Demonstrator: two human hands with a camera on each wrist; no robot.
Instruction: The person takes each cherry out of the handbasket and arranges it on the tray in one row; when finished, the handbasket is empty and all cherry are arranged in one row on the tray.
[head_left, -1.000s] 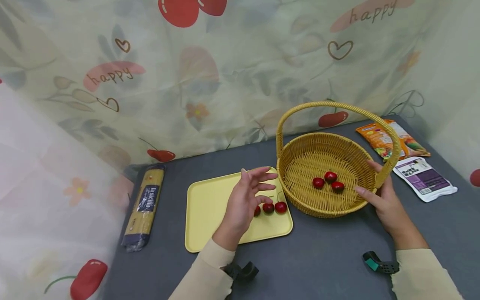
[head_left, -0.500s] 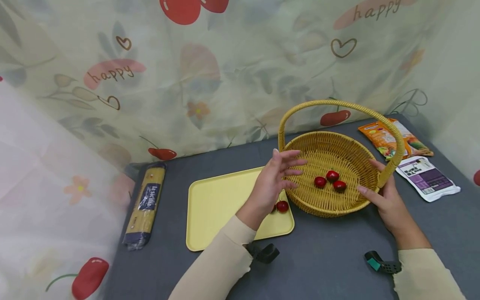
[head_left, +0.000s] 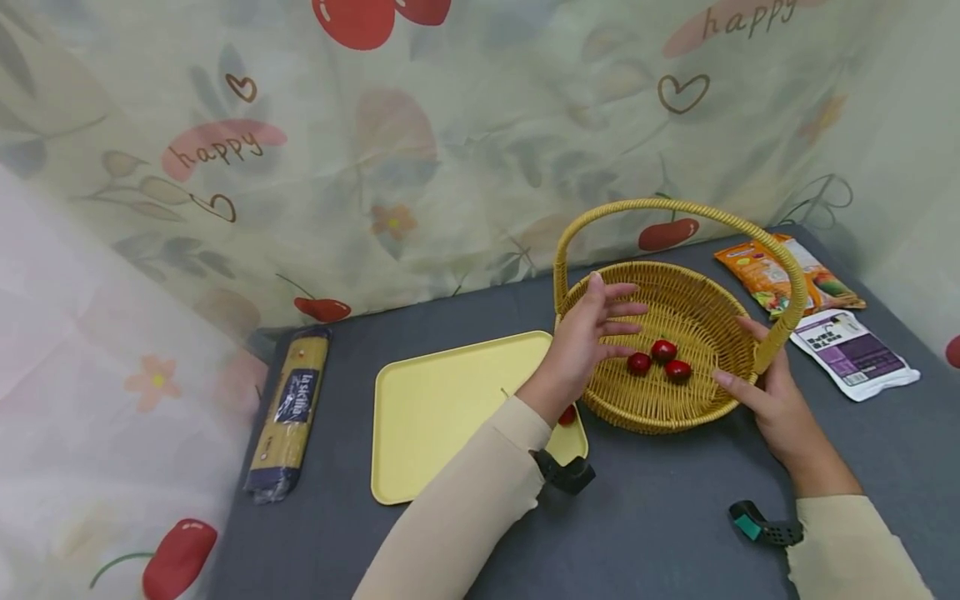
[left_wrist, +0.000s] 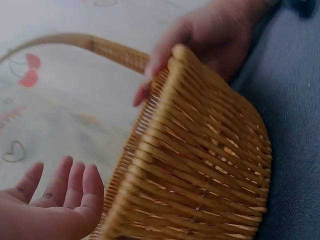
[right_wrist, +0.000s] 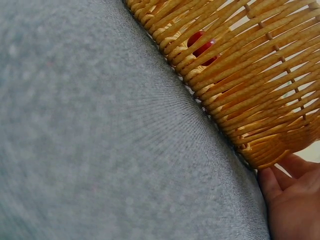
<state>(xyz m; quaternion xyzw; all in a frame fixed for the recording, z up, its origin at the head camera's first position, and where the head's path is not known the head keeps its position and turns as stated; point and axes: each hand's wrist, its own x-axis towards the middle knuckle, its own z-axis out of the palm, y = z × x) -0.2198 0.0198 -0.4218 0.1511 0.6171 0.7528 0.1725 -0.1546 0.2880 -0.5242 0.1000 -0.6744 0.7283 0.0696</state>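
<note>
A yellow wicker basket (head_left: 645, 421) with a tall arched handle stands on the table, three dark red cherries (head_left: 678, 372) on its bottom. My right hand (head_left: 772, 408) grips the basket's right rim by the handle's foot, thumb inside. Over the left rim hovers my left hand (head_left: 581, 337), fingers spread and relaxed; the left wrist view shows that hand (left_wrist: 55, 215) holding nothing. Under my left wrist lies a pale yellow tray (head_left: 435, 417) with one cherry (head_left: 567, 415) partly in sight; my forearm and hand hide the rest of that corner.
A long pack of spaghetti (head_left: 288, 412) lies at the table's left side. At the right back are an orange food bag (head_left: 795, 275) and a white and purple pouch (head_left: 855, 354). A printed cloth (head_left: 465, 167) hangs behind the table.
My left hand has moved right, from above the tray's cherries to over the basket's left side. The right hand stays on the rim, and the cherries inside the basket have not moved.
</note>
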